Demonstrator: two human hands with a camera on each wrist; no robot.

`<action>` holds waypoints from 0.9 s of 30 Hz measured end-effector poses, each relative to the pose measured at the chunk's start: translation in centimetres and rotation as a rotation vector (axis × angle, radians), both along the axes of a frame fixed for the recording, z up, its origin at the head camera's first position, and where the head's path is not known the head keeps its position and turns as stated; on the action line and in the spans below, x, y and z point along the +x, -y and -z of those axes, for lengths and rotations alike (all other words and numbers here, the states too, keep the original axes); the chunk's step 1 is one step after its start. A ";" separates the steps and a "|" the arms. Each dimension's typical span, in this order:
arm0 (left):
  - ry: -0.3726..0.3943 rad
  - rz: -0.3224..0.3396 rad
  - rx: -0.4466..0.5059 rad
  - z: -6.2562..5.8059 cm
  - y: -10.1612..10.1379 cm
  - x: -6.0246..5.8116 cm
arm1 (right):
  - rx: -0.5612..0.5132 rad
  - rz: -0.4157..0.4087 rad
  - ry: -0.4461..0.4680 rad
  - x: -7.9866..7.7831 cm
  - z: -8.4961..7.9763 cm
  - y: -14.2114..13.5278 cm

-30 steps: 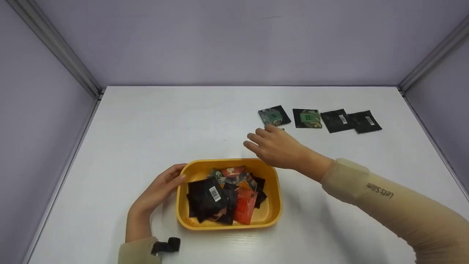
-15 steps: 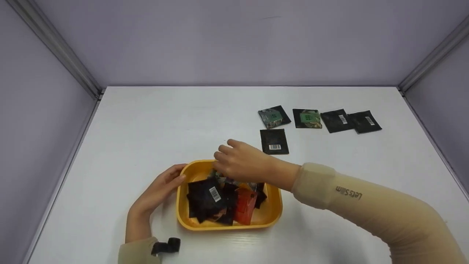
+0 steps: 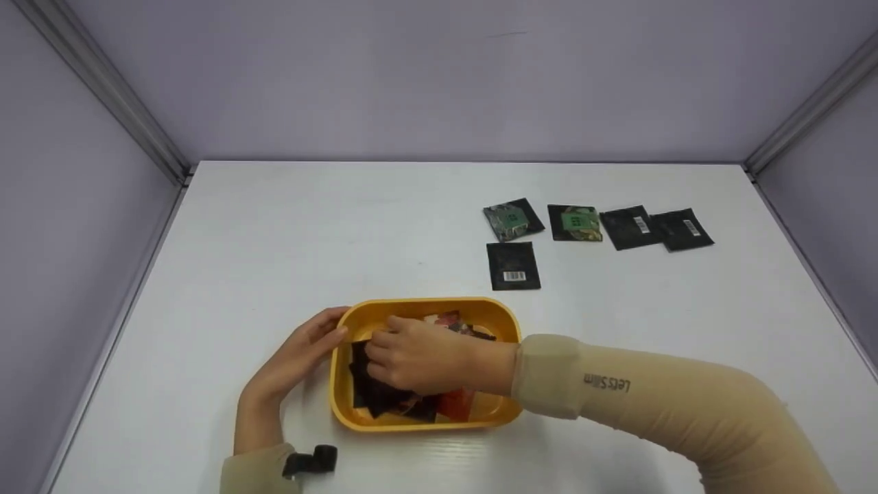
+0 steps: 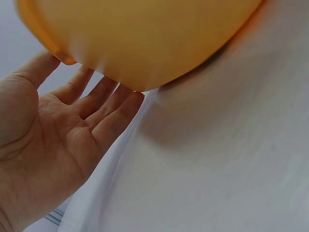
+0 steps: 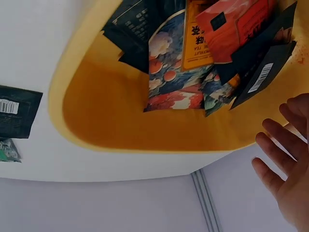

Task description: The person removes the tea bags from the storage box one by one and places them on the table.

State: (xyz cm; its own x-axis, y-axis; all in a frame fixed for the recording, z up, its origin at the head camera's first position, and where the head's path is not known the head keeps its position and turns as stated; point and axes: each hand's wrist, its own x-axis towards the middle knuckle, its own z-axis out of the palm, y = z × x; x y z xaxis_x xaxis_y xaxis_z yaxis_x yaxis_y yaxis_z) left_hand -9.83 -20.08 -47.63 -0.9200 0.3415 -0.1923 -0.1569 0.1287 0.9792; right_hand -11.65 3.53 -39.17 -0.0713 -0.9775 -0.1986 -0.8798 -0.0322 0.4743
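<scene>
A yellow plastic bin holds a loose pile of flat tea sachets. My left hand touches the bin's left end, thumb at the rim; in the left wrist view its loosely extended fingers rest against the outer wall. My right hand is over the pile inside the bin, covering much of it. In the right wrist view that hand's fingers are spread, with nothing between them, near a black sachet with a barcode. Beside it lie a red sachet and a floral one.
On the white table behind the bin lie a green-printed sachet, another green-printed one, and two black ones with barcodes, the left touching the right. Another black sachet lies nearer the bin. Grey walls surround the table.
My right hand has moved left and toward me, from above the bin's far right corner to over the pile, uncovering the nearest black sachet on the table. My left hand stays put.
</scene>
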 end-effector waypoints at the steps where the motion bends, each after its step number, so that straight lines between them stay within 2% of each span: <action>1: -0.001 0.000 -0.001 0.0 0.0 0.0 | 0.018 0.007 0.015 0.2 0.2 0.1; 9: 0.012 -0.011 0.004 0.0 0.0 0.1 | 0.093 0.053 0.115 0.8 0.8 0.4; 18: -0.009 0.008 -0.012 0.0 -0.1 0.0 | 0.181 0.139 0.099 1.5 0.8 1.1; 24: 0.012 -0.005 -0.001 0.1 0.0 0.0 | 0.197 0.150 0.092 1.7 1.2 1.3; 27: 0.023 -0.020 -0.009 0.0 0.0 0.0 | 0.171 0.145 0.112 1.7 1.4 1.3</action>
